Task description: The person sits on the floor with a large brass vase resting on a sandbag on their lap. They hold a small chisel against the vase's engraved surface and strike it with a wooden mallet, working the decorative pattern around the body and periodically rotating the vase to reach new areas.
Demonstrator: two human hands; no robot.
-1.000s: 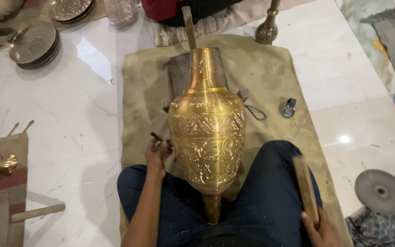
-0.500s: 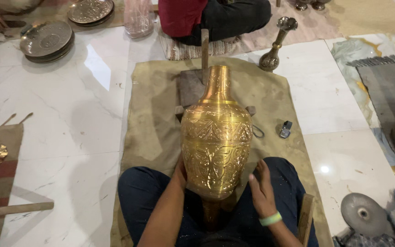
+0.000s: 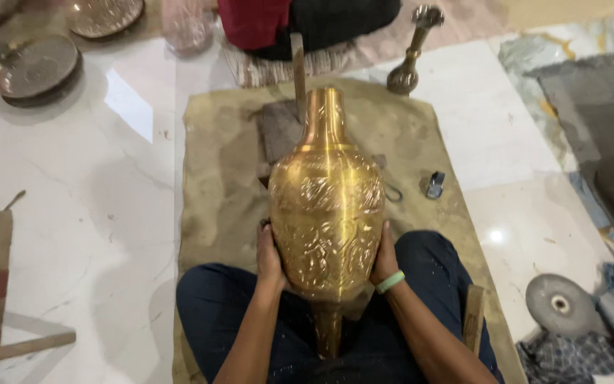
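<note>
A large engraved brass vase (image 3: 327, 206) lies across my lap, its neck pointing away from me and its foot toward me. My left hand (image 3: 270, 256) presses flat against the vase's left side. My right hand (image 3: 384, 257), with a green band at the wrist, grips the right side. Both hands hold the vase between them over my dark trousers. A wooden mallet (image 3: 473, 318) rests by my right thigh, free of either hand.
I sit on a tan cloth (image 3: 218, 178) spread on a white marble floor. Metal plates (image 3: 35, 67) lie at the far left, a brass stand (image 3: 408, 60) stands ahead, and another person (image 3: 300, 21) sits beyond it. A grey disc (image 3: 559, 304) lies at right.
My right hand let go of the wooden mallet and moved onto the vase's right side. My left hand shifted flat onto the vase's left side. The vase turned slightly.
</note>
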